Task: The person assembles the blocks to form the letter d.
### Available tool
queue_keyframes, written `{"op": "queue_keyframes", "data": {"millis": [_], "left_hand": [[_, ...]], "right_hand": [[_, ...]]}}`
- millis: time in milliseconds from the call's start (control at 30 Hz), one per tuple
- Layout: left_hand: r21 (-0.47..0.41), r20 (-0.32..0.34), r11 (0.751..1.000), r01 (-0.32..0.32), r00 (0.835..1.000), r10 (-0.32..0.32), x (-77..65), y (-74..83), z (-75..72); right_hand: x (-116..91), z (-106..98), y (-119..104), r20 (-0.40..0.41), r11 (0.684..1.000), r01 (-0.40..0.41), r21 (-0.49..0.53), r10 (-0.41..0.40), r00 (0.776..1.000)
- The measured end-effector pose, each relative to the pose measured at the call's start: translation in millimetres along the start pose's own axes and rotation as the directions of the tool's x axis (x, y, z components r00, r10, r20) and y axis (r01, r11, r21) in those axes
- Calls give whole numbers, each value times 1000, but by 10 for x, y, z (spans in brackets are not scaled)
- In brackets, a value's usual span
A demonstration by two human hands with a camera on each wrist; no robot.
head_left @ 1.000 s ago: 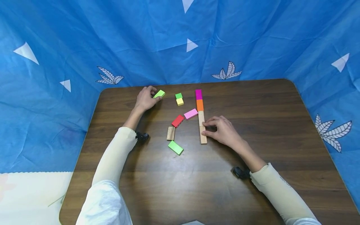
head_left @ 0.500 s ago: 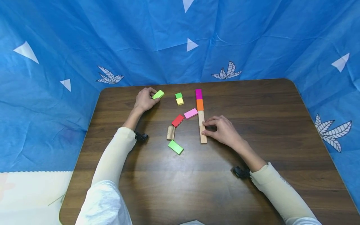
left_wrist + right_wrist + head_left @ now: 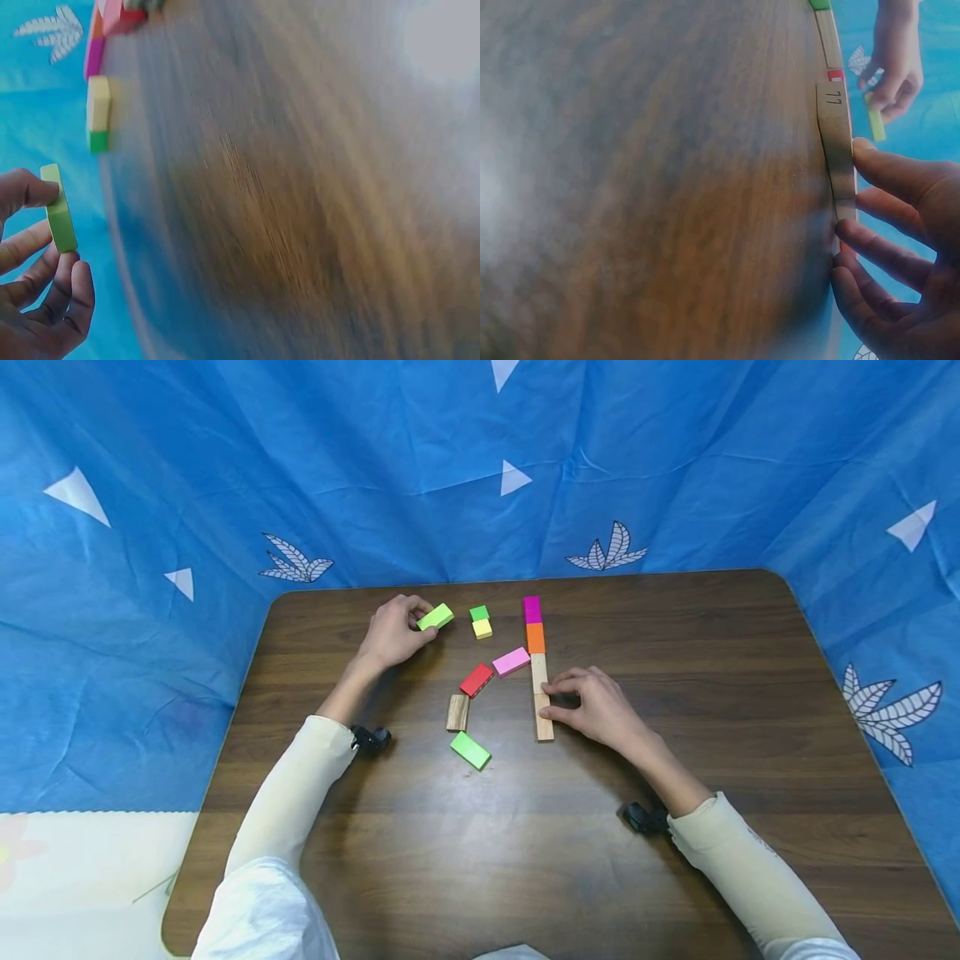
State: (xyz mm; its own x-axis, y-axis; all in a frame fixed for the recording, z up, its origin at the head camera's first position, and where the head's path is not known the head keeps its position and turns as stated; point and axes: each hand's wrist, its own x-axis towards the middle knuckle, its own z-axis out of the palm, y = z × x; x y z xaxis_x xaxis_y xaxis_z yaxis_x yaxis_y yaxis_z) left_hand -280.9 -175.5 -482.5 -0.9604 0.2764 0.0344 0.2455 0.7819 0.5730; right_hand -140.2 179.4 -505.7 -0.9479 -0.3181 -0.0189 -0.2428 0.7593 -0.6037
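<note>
My left hand [image 3: 395, 631] pinches a light green block [image 3: 436, 617] between thumb and fingers at the back left. In the left wrist view that block [image 3: 60, 212] stands out from the fingertips, tilted. My right hand [image 3: 596, 708] rests at the right side of a straight row, thumb and fingertips touching the plain wooden block [image 3: 543, 727] at its near end. The right wrist view shows number marks on this block [image 3: 835, 139]. Further along the row lie a second plain block [image 3: 538, 672], an orange block [image 3: 536, 638] and a magenta block [image 3: 532, 609].
A pink block [image 3: 512, 661], a red block [image 3: 477, 679], a brown wood-grained block [image 3: 457, 712] and a green block [image 3: 471, 751] form a curved line left of the row. Behind them sit a small green block [image 3: 479, 612] and a yellow block [image 3: 482, 629]. Blue cloth [image 3: 420, 468] hangs behind the table [image 3: 480, 860].
My left hand first draws the light green block slightly left, then carries it right toward the small green and yellow blocks. My right hand stays at the row.
</note>
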Motion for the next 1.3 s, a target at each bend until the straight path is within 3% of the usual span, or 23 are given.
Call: {"op": "queue_keyframes", "data": {"millis": [333, 567, 667, 867, 1100, 1300], "left_hand": [[-43, 49, 990, -133, 990, 135, -337, 373, 59], [-65, 120, 977, -202, 971, 208, -627, 589, 113], [-60, 160, 970, -237, 957, 244, -743, 649, 154], [-31, 268, 946, -322, 909, 318, -963, 743, 286], [34, 307, 929, -369, 888, 342, -1156, 872, 416], [26, 344, 909, -417, 857, 384, -1271, 960, 525]], "right_hand": [[5, -3, -11, 4, 1000, -7, -2, 7, 1000], [13, -6, -15, 1, 1000, -8, -1, 8, 1000], [10, -6, -13, -1, 1000, -7, -1, 7, 1000], [1, 2, 0, -1, 1000, -8, -1, 8, 1000], [-1, 4, -3, 1, 1000, -14, -4, 14, 1000], [1, -6, -11, 6, 1000, -20, 2, 20, 1000]]}}
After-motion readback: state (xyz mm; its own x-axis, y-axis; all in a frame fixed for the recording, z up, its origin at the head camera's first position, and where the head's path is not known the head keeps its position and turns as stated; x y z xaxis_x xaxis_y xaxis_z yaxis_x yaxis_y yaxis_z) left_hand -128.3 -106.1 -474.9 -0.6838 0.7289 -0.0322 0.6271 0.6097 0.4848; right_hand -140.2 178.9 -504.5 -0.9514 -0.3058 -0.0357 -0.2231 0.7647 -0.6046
